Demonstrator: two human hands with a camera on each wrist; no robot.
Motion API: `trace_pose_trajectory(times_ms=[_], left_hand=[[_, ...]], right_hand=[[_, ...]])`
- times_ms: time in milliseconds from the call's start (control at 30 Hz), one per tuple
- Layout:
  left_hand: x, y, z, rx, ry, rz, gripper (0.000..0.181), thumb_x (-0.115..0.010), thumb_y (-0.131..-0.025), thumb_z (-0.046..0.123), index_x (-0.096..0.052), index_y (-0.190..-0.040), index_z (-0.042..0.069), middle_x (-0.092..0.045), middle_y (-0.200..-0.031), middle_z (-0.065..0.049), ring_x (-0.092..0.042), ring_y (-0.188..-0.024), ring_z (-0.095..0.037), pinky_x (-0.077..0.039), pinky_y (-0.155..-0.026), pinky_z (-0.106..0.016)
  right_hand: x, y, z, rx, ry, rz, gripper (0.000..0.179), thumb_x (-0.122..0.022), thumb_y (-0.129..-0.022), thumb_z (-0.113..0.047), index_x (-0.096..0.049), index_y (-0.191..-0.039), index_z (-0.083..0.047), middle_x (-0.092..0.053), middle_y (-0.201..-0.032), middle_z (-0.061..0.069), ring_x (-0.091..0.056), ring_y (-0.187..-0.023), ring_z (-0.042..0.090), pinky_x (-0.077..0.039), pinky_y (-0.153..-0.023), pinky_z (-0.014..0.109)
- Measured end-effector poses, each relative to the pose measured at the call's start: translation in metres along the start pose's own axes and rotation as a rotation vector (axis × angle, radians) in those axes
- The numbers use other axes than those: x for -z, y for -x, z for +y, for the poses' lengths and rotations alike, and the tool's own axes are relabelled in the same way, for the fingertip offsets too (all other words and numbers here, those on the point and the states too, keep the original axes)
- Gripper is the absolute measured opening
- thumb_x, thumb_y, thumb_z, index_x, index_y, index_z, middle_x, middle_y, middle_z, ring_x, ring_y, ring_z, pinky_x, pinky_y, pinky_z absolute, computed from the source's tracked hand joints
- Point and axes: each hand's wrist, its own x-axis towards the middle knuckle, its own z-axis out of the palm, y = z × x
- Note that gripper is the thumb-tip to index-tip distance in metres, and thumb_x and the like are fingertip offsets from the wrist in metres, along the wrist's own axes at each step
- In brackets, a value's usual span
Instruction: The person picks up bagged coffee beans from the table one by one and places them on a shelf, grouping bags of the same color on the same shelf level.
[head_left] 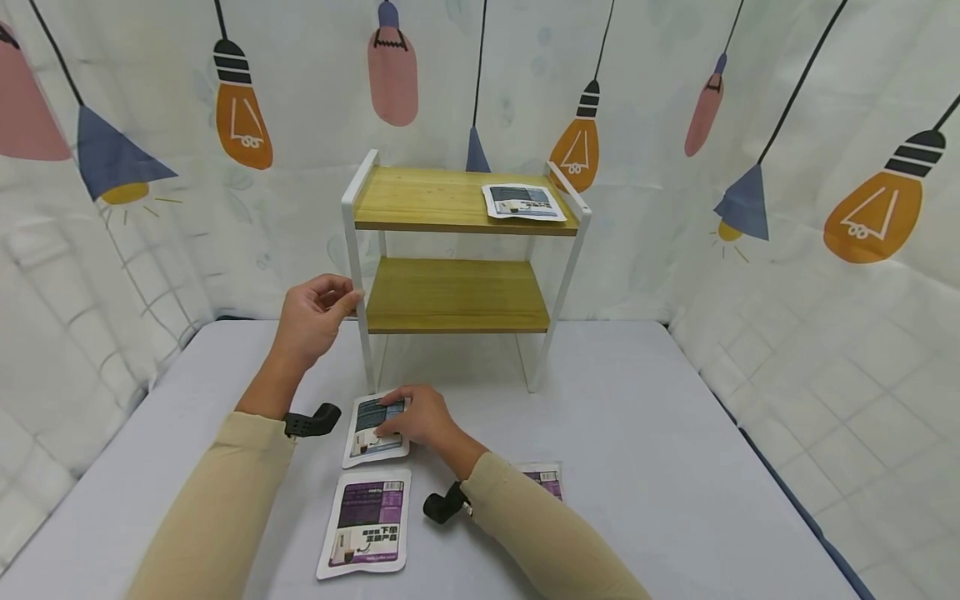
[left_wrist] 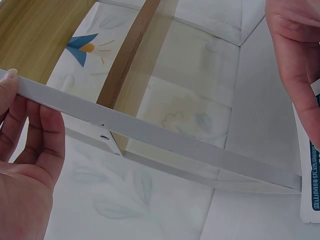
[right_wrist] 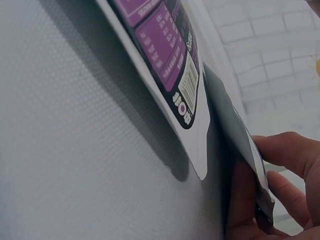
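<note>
My left hand (head_left: 318,315) pinches the white front-left leg (head_left: 357,321) of a two-tier shelf rack between thumb and fingers. The left wrist view shows the thumb on one side of that bar, the fingers curled behind. With my right hand (head_left: 424,417) I grip a white pouch with a teal label (head_left: 367,429), lying near the foot of that leg. In the right wrist view the fingers (right_wrist: 287,150) and thumb sit on both faces of this pouch's edge. Close in front lies a white pouch with a purple label (head_left: 367,525) on the table.
The rack has a wooden upper shelf (head_left: 427,196) and lower shelf (head_left: 457,296). Another white pouch (head_left: 523,202) lies on the upper shelf's right side. A further purple-labelled pouch (head_left: 546,477) is partly hidden behind my right sleeve. A patterned curtain (head_left: 465,67) surrounds the white table (head_left: 637,433).
</note>
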Motion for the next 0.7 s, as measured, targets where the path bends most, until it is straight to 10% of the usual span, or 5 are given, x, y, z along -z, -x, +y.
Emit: trace_pose_trajectory(times_ms=[700], left_hand=[[-0.0003, 0.0003, 0.0015, 0.012, -0.001, 0.004, 0.037, -0.065, -0.100, 0.035, -0.066, -0.119, 0.003, -0.067, -0.110, -0.009, -0.068, -0.094, -0.006, -0.056, -0.090, -0.017]], right_hand=[[-0.0021, -0.0016, 0.0033, -0.019, -0.084, -0.006, 0.035, -0.095, -0.070, -0.015, -0.082, -0.101, -0.024, -0.065, -0.135, 0.005, -0.058, -0.122, 0.025, -0.049, -0.109, 0.045]])
